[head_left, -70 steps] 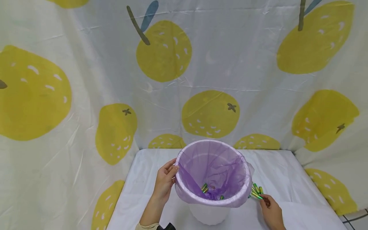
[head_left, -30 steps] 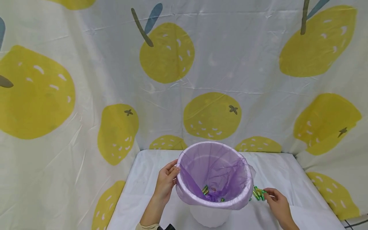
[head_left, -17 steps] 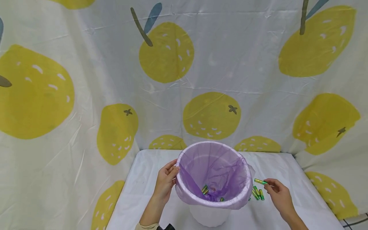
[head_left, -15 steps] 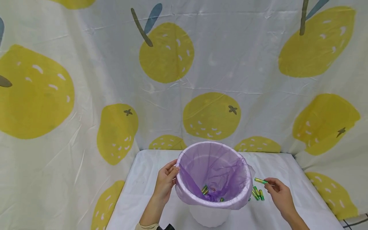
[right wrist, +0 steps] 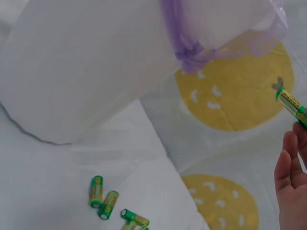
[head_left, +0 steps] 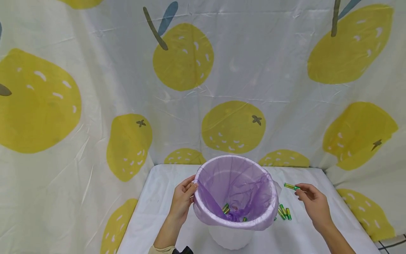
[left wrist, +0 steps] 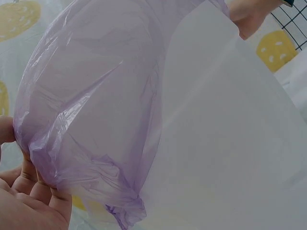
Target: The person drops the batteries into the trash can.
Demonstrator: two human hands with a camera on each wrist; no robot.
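My left hand (head_left: 182, 199) grips the left rim of a white trash can (head_left: 231, 238) lined with a purple bag (head_left: 219, 176). In the left wrist view, that hand's fingers (left wrist: 36, 189) lie against the bag's folded-over edge. Several green and yellow batteries (head_left: 226, 209) lie at the bottom of the bag. To the right of the can, my right hand (head_left: 315, 204) pinches a battery (head_left: 290, 186) by one end, raised above the table. Beside the can's base lie more loose batteries (right wrist: 97, 191), partly hidden by the can in the head view.
A white-covered table (head_left: 168, 187) stands under the can. Behind it and at both sides hangs a white curtain (head_left: 269, 46) printed with yellow fruit. A bit of tiled floor (head_left: 391, 245) shows at the lower right.
From the pile beside the can, my right hand has picked up a battery and lifted it upward and to the right. My left hand keeps its hold on the rim.
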